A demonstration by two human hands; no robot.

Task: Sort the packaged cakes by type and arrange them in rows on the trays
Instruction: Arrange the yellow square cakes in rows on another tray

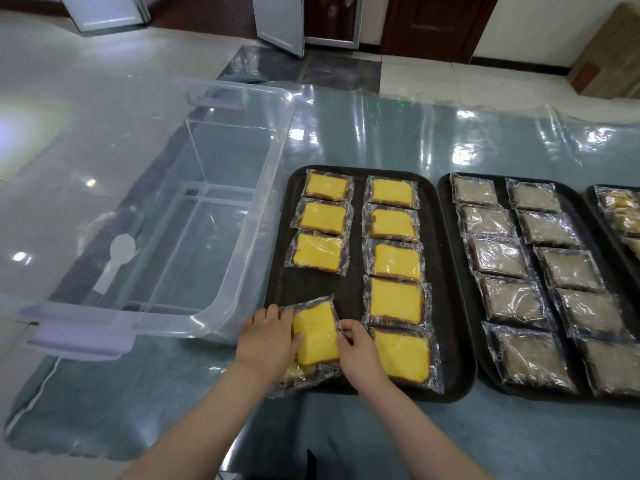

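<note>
Both hands set a yellow cake [317, 336] on the near left corner of the left tray [349, 292]

The left hand [268, 336] curls its fingers round the cake's left edge; the right hand [356, 348] pinches the wrapper at its right edge. Another yellow pack [294, 374] lies partly under it at the tray's near edge. Eight more yellow cakes fill two rows: three at left, five at right. The middle tray [464, 299] holds grey cakes [498, 256] in two rows. A clear bin [166, 216] stands just left of the trays
</note>
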